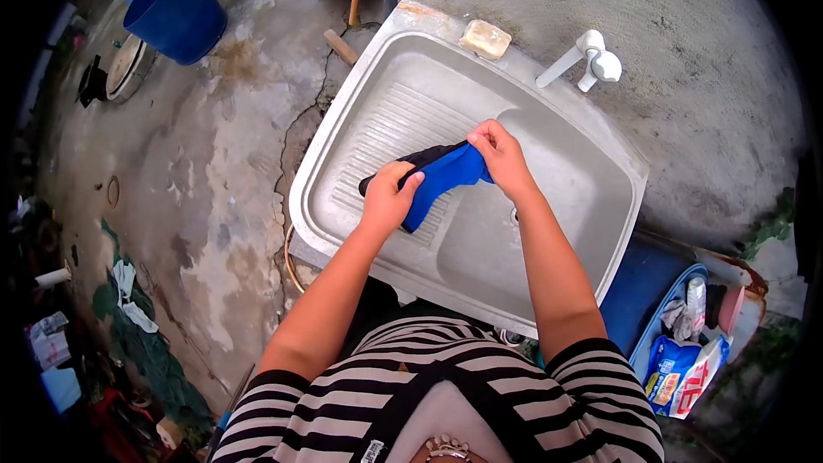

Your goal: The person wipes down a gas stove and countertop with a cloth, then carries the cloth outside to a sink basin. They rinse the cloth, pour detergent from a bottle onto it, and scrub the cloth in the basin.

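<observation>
A blue and black cloth (446,173) is stretched between my two hands above the ribbed washboard part of a grey sink (549,133). My left hand (390,195) is closed on the cloth's left part, thumb on top. Near the middle of the sink, my right hand (499,154) pinches the cloth's upper right edge. The cloth's black side shows along its upper left edge, and its blue side faces up. Part of it is hidden under my fingers.
A soap bar (485,39) lies on the sink's back rim, left of a white tap (583,62). Blue buckets (176,13) stand at the upper left. A blue barrel (639,287) and a detergent bag (681,375) are at the lower right.
</observation>
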Demonstrator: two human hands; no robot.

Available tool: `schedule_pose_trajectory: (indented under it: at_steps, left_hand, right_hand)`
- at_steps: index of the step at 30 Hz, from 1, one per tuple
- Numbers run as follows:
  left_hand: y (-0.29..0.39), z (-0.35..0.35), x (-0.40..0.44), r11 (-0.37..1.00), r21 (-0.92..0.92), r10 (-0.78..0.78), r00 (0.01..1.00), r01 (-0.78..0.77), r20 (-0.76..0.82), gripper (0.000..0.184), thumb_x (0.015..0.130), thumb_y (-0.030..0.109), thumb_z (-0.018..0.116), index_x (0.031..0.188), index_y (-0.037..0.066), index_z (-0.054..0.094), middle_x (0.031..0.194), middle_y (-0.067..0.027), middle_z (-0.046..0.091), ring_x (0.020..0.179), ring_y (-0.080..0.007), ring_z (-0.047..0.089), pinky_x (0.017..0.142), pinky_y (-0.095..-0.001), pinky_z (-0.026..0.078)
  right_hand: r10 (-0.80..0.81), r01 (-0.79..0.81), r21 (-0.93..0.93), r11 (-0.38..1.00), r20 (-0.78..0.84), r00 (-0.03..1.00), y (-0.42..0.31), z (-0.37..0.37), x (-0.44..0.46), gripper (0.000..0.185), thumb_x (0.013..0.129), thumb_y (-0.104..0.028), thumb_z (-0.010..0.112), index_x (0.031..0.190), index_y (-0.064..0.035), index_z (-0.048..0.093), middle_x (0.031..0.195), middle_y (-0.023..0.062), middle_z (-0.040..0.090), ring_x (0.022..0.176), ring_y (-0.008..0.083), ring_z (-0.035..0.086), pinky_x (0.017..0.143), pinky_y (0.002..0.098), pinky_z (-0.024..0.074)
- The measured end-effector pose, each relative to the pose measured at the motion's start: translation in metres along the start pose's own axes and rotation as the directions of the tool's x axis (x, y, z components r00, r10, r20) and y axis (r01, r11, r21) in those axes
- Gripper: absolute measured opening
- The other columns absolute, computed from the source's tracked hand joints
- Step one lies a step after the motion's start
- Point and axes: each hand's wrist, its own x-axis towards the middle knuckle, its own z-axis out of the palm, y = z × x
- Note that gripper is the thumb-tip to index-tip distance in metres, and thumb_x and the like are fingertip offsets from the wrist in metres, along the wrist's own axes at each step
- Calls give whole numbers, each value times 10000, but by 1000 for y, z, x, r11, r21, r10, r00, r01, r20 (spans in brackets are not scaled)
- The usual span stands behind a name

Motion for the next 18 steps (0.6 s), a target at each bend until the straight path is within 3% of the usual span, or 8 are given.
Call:
schedule_pose_trajectory:
  at_steps: [1,2,4,5,10,16,18]
  left_hand:
    - [14,-11,-1,938,-152,-274,937,310,218,223,975,242,650,1059,42,700,924,-50,685,852,-151,618,782,-288,486]
    - [16,-11,-4,941,-146,-272,939,306,211,223,975,242,650,1059,42,700,924,-50,685,852,-151,618,782,-288,486]
    - [22,-13,-6,832,-420,-263,925,361,274,274,1026,249,581,1186,45,669,965,19,646,851,-55,544,792,-243,450]
    - [25,-13,-6,837,-415,-261,927,356,269,274,1026,249,581,1186,45,669,965,19,646,851,-55,544,792,-243,450]
    - [39,-15,-9,668,-562,-430,869,488,244,254,1035,234,560,1172,50,668,994,15,666,887,-77,583,821,-226,452]
    - [55,-26,-8,502,-717,-286,875,484,390,286,1027,288,568,1131,34,653,1021,-8,678,954,-93,612,865,-242,462]
    - [66,-28,-5,493,-691,-304,849,529,433,298,1013,286,596,1145,24,653,1037,-17,682,962,-97,617,870,-245,467]
  right_hand:
    - [-57,58,40,998,-19,998,3,0,0,192,982,-235,645,944,-53,599,812,-8,578,784,83,523,723,259,446]
    - [-113,116,79,990,-38,993,5,1,0,189,996,-235,626,955,-54,588,817,-7,584,783,78,526,719,257,446]
    - [-122,125,185,975,-31,992,-2,7,-4,175,1006,-228,611,967,-61,578,815,-12,580,775,72,519,706,253,439]
    - [-121,124,282,951,-29,992,-5,10,-6,161,1016,-222,595,979,-67,567,813,-16,576,768,66,512,692,250,433]
    - [-23,28,373,927,-19,1000,-6,13,-23,136,1024,-215,583,989,-85,565,802,-30,558,751,54,484,680,242,415]
    - [-85,89,459,884,-29,996,-9,14,-40,117,1029,-199,576,1002,-85,583,827,-35,567,765,46,489,698,229,415]
    - [-110,112,479,870,-33,993,-10,12,-41,112,1029,-193,574,1010,-84,593,840,-34,574,773,45,495,705,225,418]
